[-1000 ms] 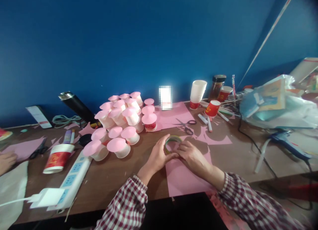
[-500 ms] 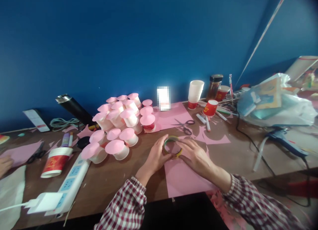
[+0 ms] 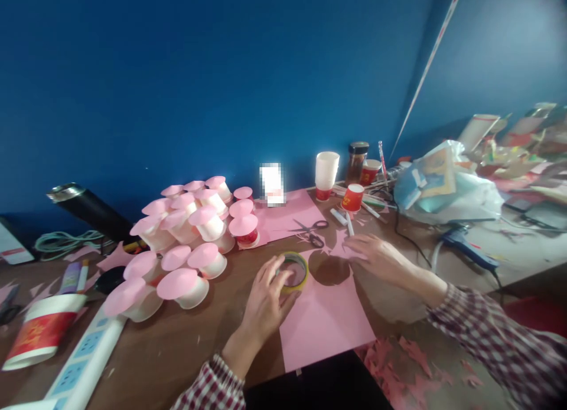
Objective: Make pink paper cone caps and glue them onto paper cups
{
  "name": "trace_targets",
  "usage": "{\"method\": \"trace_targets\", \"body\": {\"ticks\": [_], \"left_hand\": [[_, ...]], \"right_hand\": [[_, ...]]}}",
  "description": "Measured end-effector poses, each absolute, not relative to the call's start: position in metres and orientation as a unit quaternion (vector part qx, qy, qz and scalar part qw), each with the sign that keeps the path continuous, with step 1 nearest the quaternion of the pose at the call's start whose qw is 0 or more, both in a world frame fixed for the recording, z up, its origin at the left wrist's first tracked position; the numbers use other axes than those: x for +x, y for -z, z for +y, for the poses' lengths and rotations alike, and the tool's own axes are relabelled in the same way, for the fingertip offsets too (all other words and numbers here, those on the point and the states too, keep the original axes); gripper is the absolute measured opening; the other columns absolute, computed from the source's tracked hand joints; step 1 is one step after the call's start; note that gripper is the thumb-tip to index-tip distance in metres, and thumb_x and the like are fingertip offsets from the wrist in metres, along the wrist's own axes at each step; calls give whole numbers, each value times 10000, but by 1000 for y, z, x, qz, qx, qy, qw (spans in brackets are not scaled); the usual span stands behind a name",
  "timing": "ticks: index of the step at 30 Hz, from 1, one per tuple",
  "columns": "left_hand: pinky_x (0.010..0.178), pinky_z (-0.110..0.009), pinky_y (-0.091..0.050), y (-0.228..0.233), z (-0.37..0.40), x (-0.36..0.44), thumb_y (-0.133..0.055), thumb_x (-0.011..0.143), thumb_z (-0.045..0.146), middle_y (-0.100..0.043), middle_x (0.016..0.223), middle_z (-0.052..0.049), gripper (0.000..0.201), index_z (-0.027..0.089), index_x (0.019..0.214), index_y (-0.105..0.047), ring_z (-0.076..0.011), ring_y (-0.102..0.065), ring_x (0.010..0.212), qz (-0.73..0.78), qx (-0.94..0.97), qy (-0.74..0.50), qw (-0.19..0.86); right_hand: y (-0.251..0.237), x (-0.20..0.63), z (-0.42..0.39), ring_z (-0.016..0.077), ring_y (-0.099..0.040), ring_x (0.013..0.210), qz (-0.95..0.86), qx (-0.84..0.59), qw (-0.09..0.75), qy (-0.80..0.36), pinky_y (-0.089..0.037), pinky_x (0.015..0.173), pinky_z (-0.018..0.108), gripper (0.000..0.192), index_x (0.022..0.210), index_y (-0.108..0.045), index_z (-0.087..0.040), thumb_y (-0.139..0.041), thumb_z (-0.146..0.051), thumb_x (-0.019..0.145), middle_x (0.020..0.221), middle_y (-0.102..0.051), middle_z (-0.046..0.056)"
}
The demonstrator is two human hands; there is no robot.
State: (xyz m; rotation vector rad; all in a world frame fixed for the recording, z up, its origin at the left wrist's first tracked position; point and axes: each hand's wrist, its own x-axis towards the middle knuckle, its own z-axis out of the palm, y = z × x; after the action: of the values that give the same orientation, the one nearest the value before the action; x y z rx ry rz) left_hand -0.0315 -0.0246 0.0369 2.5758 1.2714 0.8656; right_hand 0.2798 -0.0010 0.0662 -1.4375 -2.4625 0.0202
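My left hand (image 3: pixel 268 298) is closed around the left side of a yellow-green tape roll (image 3: pixel 302 267), fingers over its rim and into the ring. The roll rests at the edge of a pink paper sheet (image 3: pixel 328 327), which has a round cut-out in its upper part. Over on the right, my right hand (image 3: pixel 381 259) is stretched out low over pink paper scraps (image 3: pixel 340 244), its fingers extended and slightly blurred. Just beyond those fingertips lies a white marker (image 3: pixel 349 225), with another white pen (image 3: pixel 338 216) beside it. Open scissors (image 3: pixel 312 230) lie behind the roll.
Paper cups with pink paper cone tops (image 3: pixel 177 283) crowd the left. A power strip (image 3: pixel 84 357) and a red-and-white cup (image 3: pixel 44 330) stand nearer. Stacked cups (image 3: pixel 326 173), a red cup (image 3: pixel 353 198), a plastic bag (image 3: pixel 447 188) and a blue glue gun (image 3: pixel 472 250) are at the right.
My right hand has left the tape roll and moved right toward the markers. My left hand keeps the roll. The view has turned right, and the paper's round cut-out is now exposed.
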Motion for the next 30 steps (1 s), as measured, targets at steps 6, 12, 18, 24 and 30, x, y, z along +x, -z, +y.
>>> {"method": "trace_targets", "body": {"ticks": [6,12,18,24,30], "left_hand": [[911,-418,-458,-31,-42,-28,-547,832,182,-606,1072,-89,199,180,1020,-613,-228,-529,1046,412,848,-332,-22],[930,-430,-451,-28,-53,-25,-555,817,163,-610,1066,-95,290,158,1105,-586,-233,-532,1035,409,852,-324,-44],[897,-363,-483,-26,-56,-24,-537,824,166,-612,1039,-101,303,126,1122,-577,-214,-538,1020,409,857,-312,-36],[932,-376,-459,-26,-57,-23,-535,826,182,-609,1051,-97,316,135,1137,-569,-214,-537,1025,417,857,-302,-25],[953,-425,-433,-26,-61,-21,-529,825,186,-604,1083,-103,339,135,1159,-552,-234,-531,1045,431,852,-294,-35]], "right_hand": [[-72,301,29,227,-612,907,-803,-585,113,-7,-447,751,300,209,1027,-608,-187,-501,-261,864,1034,-653,98],[-58,294,59,215,-615,722,-719,-681,141,-6,-395,570,266,321,1081,-528,-147,-549,-336,822,900,-667,97],[-39,292,75,267,-611,794,-670,-725,155,-28,-396,613,293,370,1052,-519,-140,-604,-358,767,927,-660,134],[-37,305,74,237,-619,726,-642,-746,167,-57,-401,592,282,246,948,-571,-127,-571,-274,751,835,-674,117],[-44,308,46,174,-592,628,-633,-695,297,-169,-421,558,257,300,1033,-555,-141,-503,-265,765,742,-643,45]]}}
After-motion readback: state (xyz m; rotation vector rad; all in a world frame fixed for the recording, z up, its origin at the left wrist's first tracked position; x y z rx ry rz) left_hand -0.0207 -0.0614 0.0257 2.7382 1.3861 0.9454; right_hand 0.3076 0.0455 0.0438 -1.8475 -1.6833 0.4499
